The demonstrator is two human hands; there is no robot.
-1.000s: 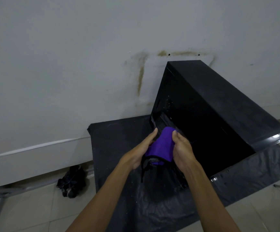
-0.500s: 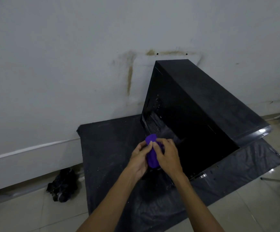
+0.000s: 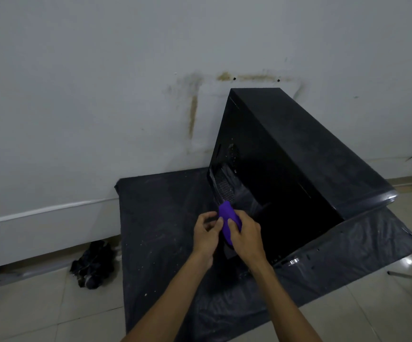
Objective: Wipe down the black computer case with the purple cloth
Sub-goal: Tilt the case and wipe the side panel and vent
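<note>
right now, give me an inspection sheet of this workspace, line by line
surface: black plastic sheet spread on the tiled floor, speckled with pale flecks
job's things: black computer case stands on the sheet near the wall; purple cloth bunched at the case's near lower corner, contact unclear
clutter: crumpled black bundle on the floor left of the sheet; thin rod on the floor at the right
grippers: left hand pinches the cloth's edge; right hand has its fingers curled over the cloth
cables: nothing seen
surroundings: white wall with brown stains
</note>
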